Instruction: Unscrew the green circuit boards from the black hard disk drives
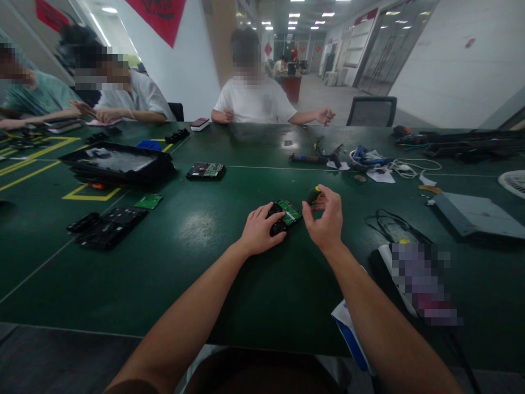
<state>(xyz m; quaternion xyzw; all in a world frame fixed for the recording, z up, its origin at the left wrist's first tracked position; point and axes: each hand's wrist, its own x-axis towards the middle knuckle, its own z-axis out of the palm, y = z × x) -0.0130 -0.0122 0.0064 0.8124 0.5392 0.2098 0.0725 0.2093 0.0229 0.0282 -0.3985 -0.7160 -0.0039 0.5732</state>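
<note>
A hard drive (290, 212) lies on the green table in front of me, its green circuit board facing up. My left hand (264, 230) rests over its left end, fingers spread and pressing it to the table. Just right of the drive, my right hand (326, 219) is closed around a screwdriver with a dark green and yellow handle (314, 195). The screwdriver's tip cannot be made out. Farther back on the table sits a second hard drive (206, 171), also board side up.
Left are a black tray (118, 164), black drive parts (110, 227) and a loose green circuit board (149, 201). Right are a grey metal box (479, 216), cables (404, 227) and a blurred-out device (422, 284). A person in white (258, 101) sits opposite; others sit at left.
</note>
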